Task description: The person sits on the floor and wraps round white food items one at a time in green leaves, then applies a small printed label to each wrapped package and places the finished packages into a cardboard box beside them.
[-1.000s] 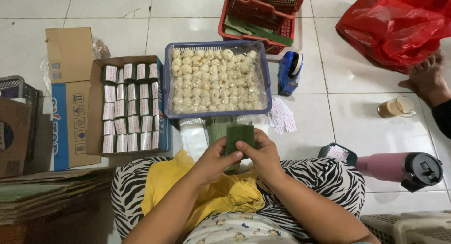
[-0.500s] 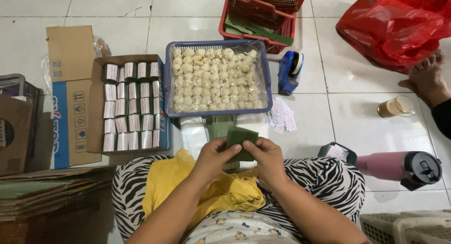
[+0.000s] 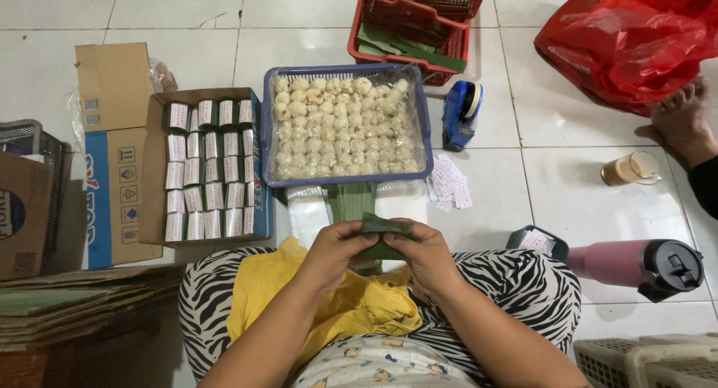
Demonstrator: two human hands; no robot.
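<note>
Both hands meet over my lap on a folded green leaf wrap (image 3: pixel 381 231). My left hand (image 3: pixel 338 247) grips its left side and my right hand (image 3: pixel 425 253) pinches its right side. Just beyond them lies a strip of green leaves (image 3: pixel 350 199) on the floor. Behind that stands a blue basket (image 3: pixel 345 177) full of small pale dough balls (image 3: pixel 340 126). A cardboard box (image 3: pixel 153 134) to the left holds rows of finished green rolls with white labels (image 3: pixel 206 171).
A yellow cloth (image 3: pixel 351 306) lies on my zebra-print lap. Loose white labels (image 3: pixel 449 182) and a blue tape dispenser (image 3: pixel 460 113) sit right of the basket. Red crate (image 3: pixel 419 22), red plastic bag (image 3: pixel 636 37), drink glass (image 3: pixel 630 168), pink bottle (image 3: pixel 636 262), another person's foot (image 3: pixel 680 122).
The leaf has gone from held flat and open to folded down into a smaller packet between my fingers; both hands have drawn closer together and slightly toward me.
</note>
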